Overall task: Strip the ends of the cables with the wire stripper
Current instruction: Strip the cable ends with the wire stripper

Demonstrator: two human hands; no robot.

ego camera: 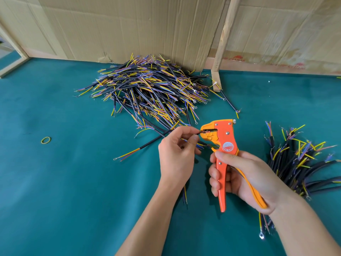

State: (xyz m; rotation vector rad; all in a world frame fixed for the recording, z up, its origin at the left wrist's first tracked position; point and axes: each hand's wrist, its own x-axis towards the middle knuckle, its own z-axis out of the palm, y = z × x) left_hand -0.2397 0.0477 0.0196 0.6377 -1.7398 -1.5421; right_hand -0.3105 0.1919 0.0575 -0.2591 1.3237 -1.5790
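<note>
Here, the right hand (245, 180) wraps its grip around the orange plastic-handled wire stripper (224, 145) at five o'clock on the green bench (55, 182). The left hand (175, 150) pinches a thin multicoloured cable (191, 139), feeding its end into the stripper's jaws from nine o'clock.

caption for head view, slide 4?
Left hand feeds a wire end into the orange wire stripper gripped by the right hand.

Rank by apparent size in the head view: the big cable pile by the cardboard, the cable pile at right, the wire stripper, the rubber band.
1. Big cable pile
2. Cable pile at right, partly cut off by the frame edge
3. Wire stripper, nearer the camera, so it looks larger than it really is
4. Rubber band
</note>
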